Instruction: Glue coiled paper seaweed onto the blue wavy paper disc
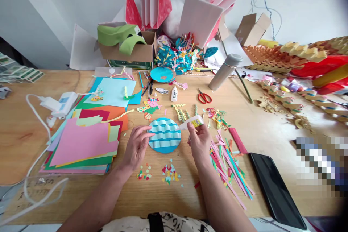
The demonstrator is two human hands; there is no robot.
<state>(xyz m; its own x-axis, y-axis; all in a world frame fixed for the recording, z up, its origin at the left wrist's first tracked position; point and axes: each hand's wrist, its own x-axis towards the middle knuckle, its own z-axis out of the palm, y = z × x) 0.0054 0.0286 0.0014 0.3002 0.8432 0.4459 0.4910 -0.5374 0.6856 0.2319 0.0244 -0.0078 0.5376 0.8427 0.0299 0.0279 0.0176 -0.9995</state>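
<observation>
A round blue paper disc [165,135] with light blue wavy strips lies on the wooden table [21,137] in front of me. My left hand [136,146] rests at the disc's left edge, fingertips touching it, fingers pinched lightly together. My right hand [199,140] is closed round a small white glue bottle [191,122] with a yellow label, its tip pointing left over the disc's right edge.
A stack of coloured paper sheets [81,141] lies left. Paper strips [231,166] and a black phone [274,188] lie right. Confetti bits [170,173], paper fish [149,108], red scissors [204,97], another glue bottle [174,94], a grey flask [224,72] and a cardboard box [127,49] sit beyond.
</observation>
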